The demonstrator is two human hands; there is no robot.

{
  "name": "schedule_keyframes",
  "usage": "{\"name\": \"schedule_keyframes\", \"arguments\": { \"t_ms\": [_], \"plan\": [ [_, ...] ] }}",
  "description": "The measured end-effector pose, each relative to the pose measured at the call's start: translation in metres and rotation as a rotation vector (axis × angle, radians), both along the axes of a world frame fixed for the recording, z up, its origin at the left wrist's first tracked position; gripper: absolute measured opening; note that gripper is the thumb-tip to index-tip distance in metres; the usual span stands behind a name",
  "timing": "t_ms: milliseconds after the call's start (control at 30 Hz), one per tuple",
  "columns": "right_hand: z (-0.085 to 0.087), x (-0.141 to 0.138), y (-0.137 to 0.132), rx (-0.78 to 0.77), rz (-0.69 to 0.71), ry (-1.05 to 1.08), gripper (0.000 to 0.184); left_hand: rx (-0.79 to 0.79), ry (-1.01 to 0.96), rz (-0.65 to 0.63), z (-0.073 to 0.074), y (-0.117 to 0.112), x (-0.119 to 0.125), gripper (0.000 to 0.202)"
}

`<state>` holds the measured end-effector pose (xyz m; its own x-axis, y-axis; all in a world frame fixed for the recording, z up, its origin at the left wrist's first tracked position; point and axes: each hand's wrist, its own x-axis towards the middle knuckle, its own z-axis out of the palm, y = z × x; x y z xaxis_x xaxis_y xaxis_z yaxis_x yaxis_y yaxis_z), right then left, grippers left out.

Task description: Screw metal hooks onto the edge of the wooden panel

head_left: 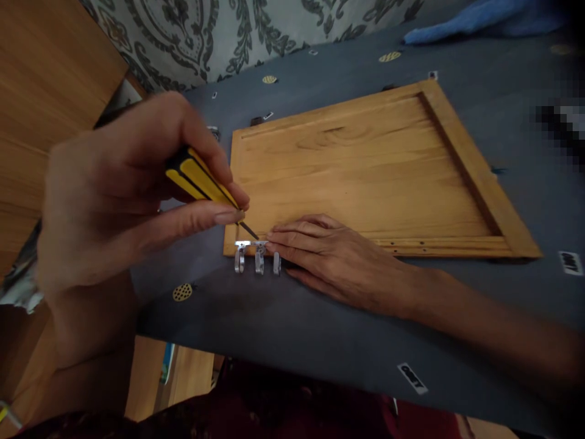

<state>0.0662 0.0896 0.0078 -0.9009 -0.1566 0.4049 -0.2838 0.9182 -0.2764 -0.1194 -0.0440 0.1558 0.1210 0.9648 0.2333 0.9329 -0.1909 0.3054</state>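
Observation:
My left hand [109, 171] is closed around the yellow and black handle of a screwdriver [201, 174]. The screwdriver slants down to the right, its thin tip at a small silver metal hook rail [250, 244]. Several hooks hang from the rail over the near edge of a framed wooden panel [347, 171], at its left end. My right hand [338, 256] lies flat on that near edge, fingers stretched out, the fingertips touching or covering the rail's right end. Whether the tip sits in a screw is too small to tell.
The panel lies on a grey table cover [320, 341] with pineapple prints. A blue cloth [484, 21] rests at the back right. Wooden furniture [50, 67] stands on the left, and patterned wallpaper [237, 36] is behind. Small dark holes show along the panel's near edge.

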Motion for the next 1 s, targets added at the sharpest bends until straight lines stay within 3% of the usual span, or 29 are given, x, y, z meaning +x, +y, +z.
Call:
{"name": "schedule_keyframes", "arguments": {
  "t_ms": [100,267,500,1000],
  "plan": [
    [0.001,0.0,0.0,-0.002,-0.002,0.002,0.037,-0.029,-0.141,0.166,0.0,-0.003,0.003,0.012],
    [0.0,0.0,0.0,0.0,-0.002,0.004,0.036,-0.05,0.013,0.064,-0.003,0.001,0.004,0.019],
    [0.002,0.0,0.001,0.004,0.007,-0.015,0.037,-0.041,0.02,-0.042,-0.008,0.003,0.004,0.018],
    [0.002,-0.001,0.0,0.007,-0.003,-0.015,0.035,-0.055,0.074,-0.089,-0.013,0.007,-0.002,0.018]
  ]
}}
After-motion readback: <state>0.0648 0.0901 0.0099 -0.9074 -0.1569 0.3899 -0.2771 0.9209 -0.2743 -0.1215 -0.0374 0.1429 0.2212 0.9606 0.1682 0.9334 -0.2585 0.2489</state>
